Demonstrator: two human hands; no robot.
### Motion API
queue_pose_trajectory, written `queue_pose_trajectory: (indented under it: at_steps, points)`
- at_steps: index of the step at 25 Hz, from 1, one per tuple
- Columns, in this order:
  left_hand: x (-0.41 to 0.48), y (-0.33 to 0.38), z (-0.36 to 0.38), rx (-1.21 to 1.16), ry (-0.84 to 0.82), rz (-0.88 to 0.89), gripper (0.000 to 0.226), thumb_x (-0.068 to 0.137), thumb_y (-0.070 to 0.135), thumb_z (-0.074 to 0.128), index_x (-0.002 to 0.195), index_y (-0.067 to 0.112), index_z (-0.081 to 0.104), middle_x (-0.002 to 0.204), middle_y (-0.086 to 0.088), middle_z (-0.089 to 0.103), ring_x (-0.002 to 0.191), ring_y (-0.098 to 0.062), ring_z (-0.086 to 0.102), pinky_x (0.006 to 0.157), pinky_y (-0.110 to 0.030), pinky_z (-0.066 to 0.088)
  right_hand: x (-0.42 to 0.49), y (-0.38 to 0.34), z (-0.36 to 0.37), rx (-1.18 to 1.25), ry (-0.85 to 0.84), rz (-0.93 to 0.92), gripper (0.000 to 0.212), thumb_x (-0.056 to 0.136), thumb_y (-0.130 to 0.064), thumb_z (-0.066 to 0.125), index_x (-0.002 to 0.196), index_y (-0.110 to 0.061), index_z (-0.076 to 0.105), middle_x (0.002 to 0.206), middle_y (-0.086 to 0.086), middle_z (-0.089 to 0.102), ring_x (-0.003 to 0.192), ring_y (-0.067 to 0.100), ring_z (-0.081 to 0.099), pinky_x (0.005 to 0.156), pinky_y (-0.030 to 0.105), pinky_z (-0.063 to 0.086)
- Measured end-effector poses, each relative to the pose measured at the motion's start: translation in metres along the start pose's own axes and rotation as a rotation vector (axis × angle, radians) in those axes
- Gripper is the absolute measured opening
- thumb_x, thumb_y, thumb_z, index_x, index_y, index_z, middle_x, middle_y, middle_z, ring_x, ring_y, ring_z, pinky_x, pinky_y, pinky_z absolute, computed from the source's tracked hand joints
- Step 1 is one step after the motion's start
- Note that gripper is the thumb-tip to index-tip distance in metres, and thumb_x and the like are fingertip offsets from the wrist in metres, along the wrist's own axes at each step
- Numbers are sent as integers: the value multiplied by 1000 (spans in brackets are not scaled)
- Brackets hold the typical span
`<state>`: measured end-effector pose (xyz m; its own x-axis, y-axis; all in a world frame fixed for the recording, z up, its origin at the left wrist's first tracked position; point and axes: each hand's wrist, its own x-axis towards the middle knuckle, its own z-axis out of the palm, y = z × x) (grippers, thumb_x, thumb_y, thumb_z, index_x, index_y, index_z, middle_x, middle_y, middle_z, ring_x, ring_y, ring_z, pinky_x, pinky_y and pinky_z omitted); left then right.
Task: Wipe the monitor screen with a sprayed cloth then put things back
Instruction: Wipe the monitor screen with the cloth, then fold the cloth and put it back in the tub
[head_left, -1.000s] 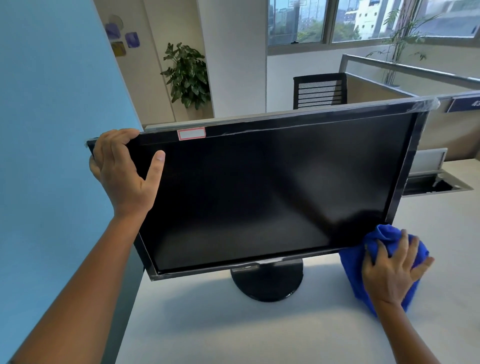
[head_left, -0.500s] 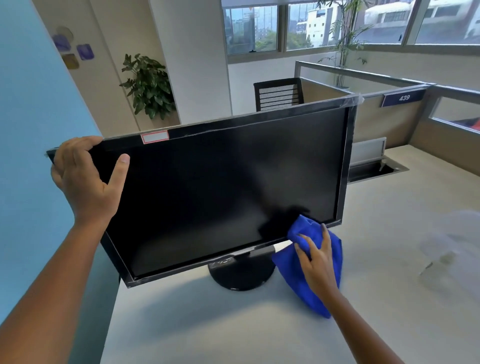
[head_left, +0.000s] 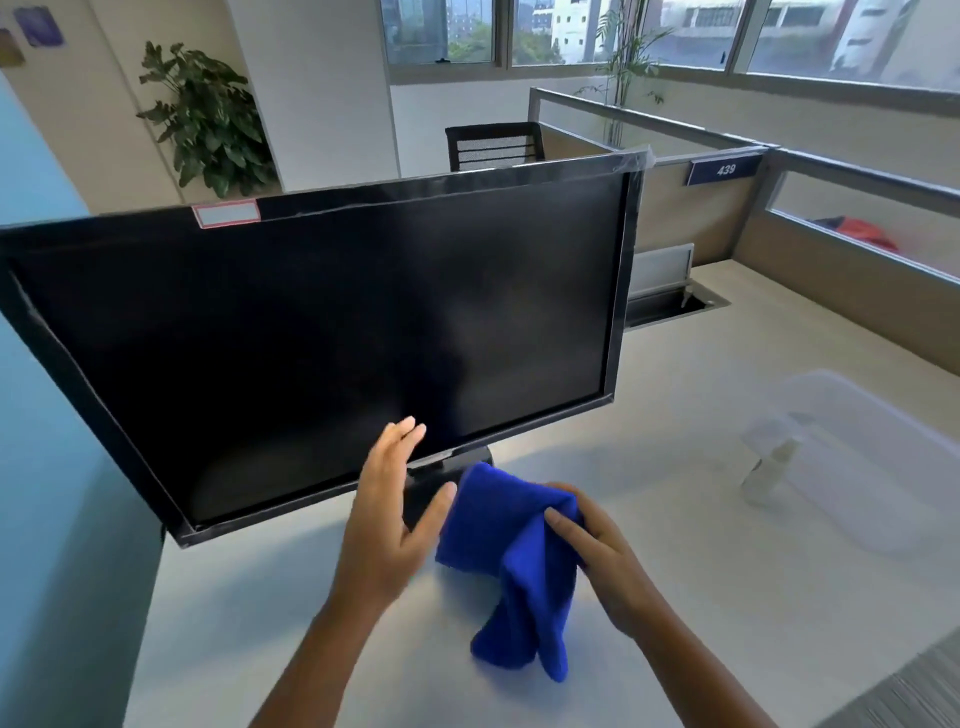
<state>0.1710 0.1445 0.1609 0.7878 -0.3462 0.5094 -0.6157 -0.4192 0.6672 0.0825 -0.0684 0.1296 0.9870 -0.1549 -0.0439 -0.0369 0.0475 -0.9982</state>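
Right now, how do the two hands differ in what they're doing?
The right hand grips the blue cloth, which hangs down from it; the left hand holds nothing. The right hand's fingers are curled into the fabric, while the left hand's are spread open, palm towards the cloth. The left hand overlaps the monitor's lower edge in view; the right hand is over the desk. Neither visibly touches the screen.

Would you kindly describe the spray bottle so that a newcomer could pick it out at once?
Start at the big black monitor on the pale desk and look right, past the blue cloth. Beside a clear plastic bin stands the spray bottle. It is the only small, upright, see-through thing there.
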Motion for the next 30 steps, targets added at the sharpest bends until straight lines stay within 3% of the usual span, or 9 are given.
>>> queue_pose_trajectory:
  at_steps: [3, 7, 9, 13, 16, 19, 22, 27, 30]
  points:
    - [-45, -15, 48, -10, -183, -145, 56, 87, 56, 40, 138, 34, 33, 147, 20, 26, 137, 1, 27, 110, -27, 33, 3, 24, -52, 288, 225, 272, 32, 94, -19, 47, 122, -13, 59, 108, 12, 68, 96, 24, 64, 86, 38, 47]
    - [-75, -19, 93, 105, -399, -168, 62, 85, 59, 31, 137, 29, 40, 146, 23, 15, 139, -3, 22, 114, -29, 26, -2, 47, -115, 281, 511, 516, 31, 95, -30, 49, 123, -20, 53, 112, 10, 63, 97, 31, 61, 84, 42, 49]
    - [-77, -14, 115, 194, -443, -177, 58, 88, 58, 32, 137, 27, 43, 150, 19, 13, 143, -8, 16, 117, -33, 20, -5, 48, -138, 91, 445, 500, 41, 93, -26, 55, 133, -20, 47, 119, 7, 61, 105, 29, 60, 92, 46, 49]
    - [-68, 8, 162, 347, -491, -120, 70, 86, 62, 19, 138, 22, 44, 157, 7, 10, 146, -14, -1, 118, -37, -3, -12, 46, -164, -385, 212, 480, 53, 81, -20, 72, 128, -30, 50, 109, -1, 60, 97, 20, 63, 84, 37, 54]
    - [-58, 32, 197, 378, -498, -99, 78, 86, 67, 13, 143, 21, 37, 159, 5, 11, 145, -11, -7, 114, -33, -9, -15, 45, -181, -596, 130, 415, 49, 76, -10, 70, 119, -32, 58, 103, -7, 62, 87, 16, 66, 77, 33, 57]
    - [-59, 46, 230, 445, -527, -134, 82, 86, 72, 4, 149, 23, 21, 157, 7, 0, 145, -15, -10, 119, -42, -2, -14, 43, -213, -756, 121, 376, 48, 75, -9, 66, 118, -31, 60, 108, -3, 63, 84, 14, 66, 77, 30, 55]
    - [-75, 50, 253, 508, -617, -154, 68, 94, 67, 19, 148, 25, 24, 156, -2, 21, 144, -22, 7, 113, -46, 6, -13, 45, -241, -1015, 50, 330, 49, 80, -16, 62, 127, -29, 55, 116, -2, 60, 97, 14, 61, 80, 25, 50]
    - [-78, 38, 267, 515, -537, -69, 69, 93, 68, 27, 149, 29, 22, 158, 3, 13, 146, -20, 2, 113, -44, 0, -9, 68, -221, -1276, -30, -207, 38, 86, -29, 57, 122, -17, 62, 124, 5, 62, 114, 25, 59, 92, 34, 49]
    - [-70, 35, 264, 495, -538, -29, 71, 92, 70, 26, 150, 30, 17, 159, 6, 6, 145, -13, -8, 114, -41, -4, 4, 89, -198, -1403, -188, -327, 46, 92, -40, 37, 121, -17, 64, 128, 8, 61, 120, 28, 57, 101, 43, 43]
